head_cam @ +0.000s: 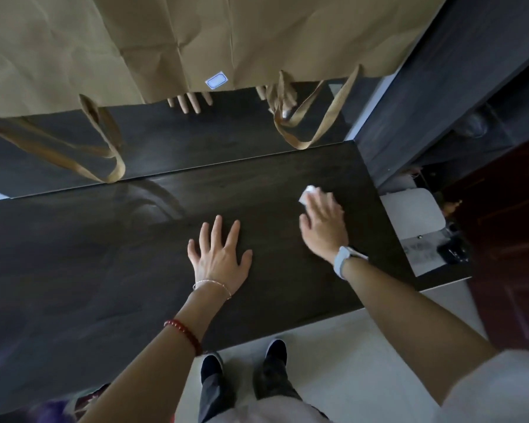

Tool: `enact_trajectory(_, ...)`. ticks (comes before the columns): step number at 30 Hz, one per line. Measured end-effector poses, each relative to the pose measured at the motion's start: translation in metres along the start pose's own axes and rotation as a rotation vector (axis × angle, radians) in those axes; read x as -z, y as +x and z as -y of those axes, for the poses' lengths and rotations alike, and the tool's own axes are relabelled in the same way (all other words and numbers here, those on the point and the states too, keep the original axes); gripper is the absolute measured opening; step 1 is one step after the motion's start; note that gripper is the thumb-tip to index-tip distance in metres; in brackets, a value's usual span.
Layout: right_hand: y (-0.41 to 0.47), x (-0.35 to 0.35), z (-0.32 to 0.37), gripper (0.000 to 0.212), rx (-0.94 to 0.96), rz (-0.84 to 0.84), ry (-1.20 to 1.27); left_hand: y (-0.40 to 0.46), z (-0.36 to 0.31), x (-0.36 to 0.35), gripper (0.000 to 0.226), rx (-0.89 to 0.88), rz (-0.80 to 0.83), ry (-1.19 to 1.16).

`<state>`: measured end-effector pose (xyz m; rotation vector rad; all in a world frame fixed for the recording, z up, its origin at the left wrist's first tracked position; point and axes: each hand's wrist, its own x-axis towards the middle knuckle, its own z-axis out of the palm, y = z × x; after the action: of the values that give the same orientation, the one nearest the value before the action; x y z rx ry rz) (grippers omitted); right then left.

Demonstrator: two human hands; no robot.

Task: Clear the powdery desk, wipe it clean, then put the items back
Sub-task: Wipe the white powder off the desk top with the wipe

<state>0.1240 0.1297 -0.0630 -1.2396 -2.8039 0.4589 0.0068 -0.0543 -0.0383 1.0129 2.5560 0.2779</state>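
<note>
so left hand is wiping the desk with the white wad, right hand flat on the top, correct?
Hands are swapped. In the head view the right hand holds the white wad against the desk, and the left hand lies flat on the top, fingers spread.

The tabletop [119, 254] is dark wood grain with a smooth, faintly glossy sheen. The bags [135, 41] are creased matt brown paper with woven cloth handles [312, 117]. The floor [348, 346] looks pale and smooth.
</note>
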Motion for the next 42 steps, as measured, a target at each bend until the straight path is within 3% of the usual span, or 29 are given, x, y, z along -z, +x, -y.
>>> enact_trajectory(3, 0.043, 0.021, -0.041, 0.05, -0.436, -0.018, 0.059, 0.011, -0.007, -0.009, 0.063, 0.011, 0.017, 0.038)
enact_trajectory(5, 0.07, 0.029, -0.038, 0.047, -0.479, -0.03, 0.058, 0.009, -0.003, -0.015, 0.063, 0.014, 0.02, 0.073)
enact_trajectory(7, 0.073, 0.022, -0.017, 0.046, -0.259, -0.029, 0.044, 0.007, 0.001, -0.017, 0.063, -0.012, -0.007, 0.074)
enact_trajectory(10, 0.023, -0.001, 0.008, 0.05, 0.239, 0.09, 0.009, 0.002, 0.005, -0.012, 0.061, -0.009, -0.101, -0.003)
enact_trajectory(12, 0.008, -0.003, 0.003, 0.049, 0.337, 0.055, -0.028, -0.009, 0.012, -0.008, 0.059, 0.055, -0.169, -0.065)
enact_trajectory(16, 0.03, 0.0, 0.026, 0.048, -0.245, -0.042, 0.087, -0.042, 0.058, -0.006, 0.058, 0.197, -0.141, -0.061)
enact_trajectory(17, 0.023, -0.005, 0.051, 0.048, -0.253, -0.041, 0.108, -0.048, 0.074, -0.004, 0.058, 0.236, -0.142, -0.062)
enact_trajectory(19, -0.021, -0.032, 0.115, 0.047, 0.009, -0.036, 0.076, -0.058, 0.104, 0.007, 0.058, 0.321, -0.162, -0.077)
enact_trajectory(22, -0.11, -0.06, 0.197, 0.051, 0.636, 0.161, 0.048, -0.076, 0.145, 0.023, 0.055, 0.429, -0.163, -0.088)
enact_trajectory(24, -0.115, -0.061, 0.205, 0.05, 0.832, 0.232, 0.009, -0.088, 0.168, 0.03, 0.054, 0.477, -0.164, -0.097)
enact_trajectory(26, -0.082, -0.062, 0.2, 0.047, 0.696, 0.126, -0.037, -0.097, 0.188, 0.034, 0.052, 0.494, -0.151, -0.091)
enact_trajectory(29, -0.038, -0.053, 0.222, 0.05, 0.063, 0.084, 0.069, -0.105, 0.21, 0.035, 0.048, 0.457, -0.151, -0.092)
enact_trajectory(30, -0.048, -0.056, 0.245, 0.048, 0.059, 0.112, 0.087, -0.107, 0.215, 0.036, 0.046, 0.441, -0.167, -0.104)
enact_trajectory(33, -0.143, -0.088, 0.296, 0.045, 0.659, 0.223, 0.041, -0.115, 0.226, 0.04, 0.04, 0.4, -0.242, -0.136)
enact_trajectory(35, -0.173, -0.085, 0.289, 0.048, 0.844, 0.31, 0.033, -0.122, 0.234, 0.044, 0.042, 0.401, -0.291, -0.146)
enact_trajectory(37, -0.151, -0.083, 0.27, 0.046, 0.747, 0.233, 0.072, -0.13, 0.24, 0.047, 0.047, 0.406, -0.326, -0.148)
enact_trajectory(40, -0.113, -0.078, 0.273, 0.05, 0.299, 0.142, 0.081, -0.153, 0.244, 0.045, 0.045, 0.434, -0.319, -0.155)
enact_trajectory(42, -0.111, -0.085, 0.307, 0.051, 0.255, 0.145, 0.085, -0.168, 0.249, 0.041, 0.042, 0.508, -0.306, -0.17)
